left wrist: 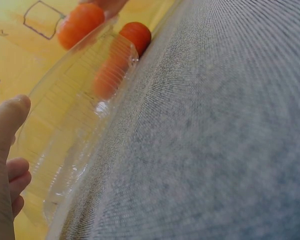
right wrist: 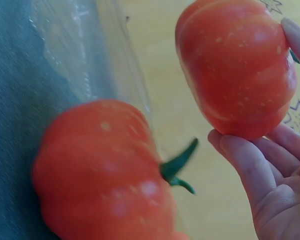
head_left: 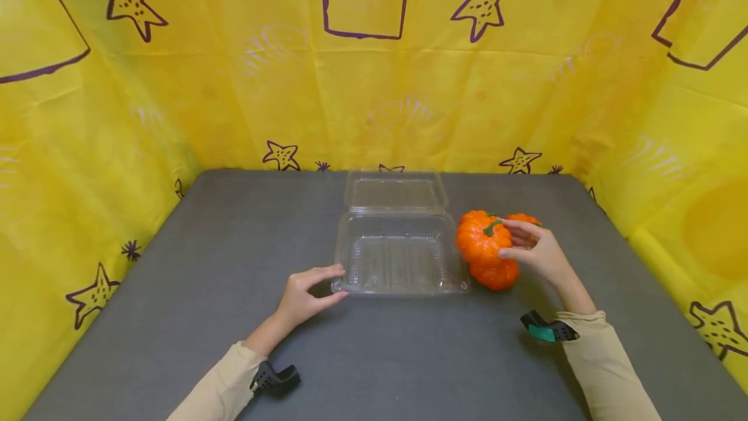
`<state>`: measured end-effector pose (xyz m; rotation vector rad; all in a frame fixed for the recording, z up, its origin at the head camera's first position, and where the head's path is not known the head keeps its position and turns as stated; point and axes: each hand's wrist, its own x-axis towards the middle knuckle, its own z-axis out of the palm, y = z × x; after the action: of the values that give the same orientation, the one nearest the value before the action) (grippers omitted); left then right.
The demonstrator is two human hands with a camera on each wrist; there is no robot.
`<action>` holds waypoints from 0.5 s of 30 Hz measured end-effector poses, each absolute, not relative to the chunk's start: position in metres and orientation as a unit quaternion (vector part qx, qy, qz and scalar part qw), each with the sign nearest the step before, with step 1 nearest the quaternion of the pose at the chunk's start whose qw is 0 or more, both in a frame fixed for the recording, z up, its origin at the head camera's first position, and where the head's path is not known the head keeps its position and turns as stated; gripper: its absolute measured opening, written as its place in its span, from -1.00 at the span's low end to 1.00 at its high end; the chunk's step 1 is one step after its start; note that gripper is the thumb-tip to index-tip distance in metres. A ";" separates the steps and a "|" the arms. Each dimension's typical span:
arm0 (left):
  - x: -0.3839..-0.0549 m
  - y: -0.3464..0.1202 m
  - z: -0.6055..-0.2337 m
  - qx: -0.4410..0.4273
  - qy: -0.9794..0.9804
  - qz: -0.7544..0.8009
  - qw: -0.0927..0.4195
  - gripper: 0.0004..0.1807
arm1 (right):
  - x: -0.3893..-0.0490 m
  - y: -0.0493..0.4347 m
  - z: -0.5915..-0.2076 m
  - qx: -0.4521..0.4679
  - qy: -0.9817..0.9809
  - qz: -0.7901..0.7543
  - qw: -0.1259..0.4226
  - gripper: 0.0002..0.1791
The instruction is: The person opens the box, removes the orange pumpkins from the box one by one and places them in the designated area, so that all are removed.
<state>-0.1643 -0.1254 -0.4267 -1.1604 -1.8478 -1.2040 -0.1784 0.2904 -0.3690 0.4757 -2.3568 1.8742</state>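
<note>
My right hand [head_left: 540, 253] grips an orange toy pumpkin [head_left: 480, 242] with a green stem, thumb and fingers on its sides. In the right wrist view this held pumpkin [right wrist: 235, 65] is raised above another pumpkin [right wrist: 105, 175], which sits on the table beside the container. From the head view, the lower pumpkin [head_left: 495, 276] is partly covered by the held one, and a further pumpkin [head_left: 524, 218] shows behind the right hand. A clear plastic container [head_left: 403, 291] lies with its lid folded back. My left hand [head_left: 304, 294] touches its near left corner, thumb and fingers spread apart.
The hinged lid [head_left: 396, 193] lies toward the back edge of the dark grey table [head_left: 234, 232]. Yellow patterned cloth [head_left: 362, 96] hangs behind and at both sides. A black wrist mount [head_left: 274, 377] sits on the left wrist, another [head_left: 546, 329] on the right.
</note>
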 end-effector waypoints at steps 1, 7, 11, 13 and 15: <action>-0.164 -0.125 -0.427 -0.440 -0.704 -0.457 0.319 -0.68 | -0.178 0.293 -0.368 0.152 -0.777 0.609 0.047 -0.54; -0.163 -0.124 -0.427 -0.436 -0.705 -0.457 0.323 -0.69 | -0.177 0.312 -0.364 0.158 -0.793 0.587 0.042 -0.55; -0.164 -0.123 -0.428 -0.437 -0.702 -0.456 0.328 -0.69 | -0.176 0.330 -0.361 0.171 -0.797 0.579 0.030 -0.49; -0.164 -0.123 -0.427 -0.439 -0.699 -0.457 0.331 -0.70 | -0.175 0.338 -0.360 0.179 -0.797 0.577 0.025 -0.48; -0.164 -0.124 -0.427 -0.438 -0.698 -0.458 0.332 -0.70 | -0.174 0.345 -0.358 0.184 -0.794 0.579 0.023 -0.47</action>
<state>-0.1645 -0.1238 -0.4272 -1.1452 -1.8241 -1.1975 -0.1744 0.3446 -0.3585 0.5692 -2.4584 1.7926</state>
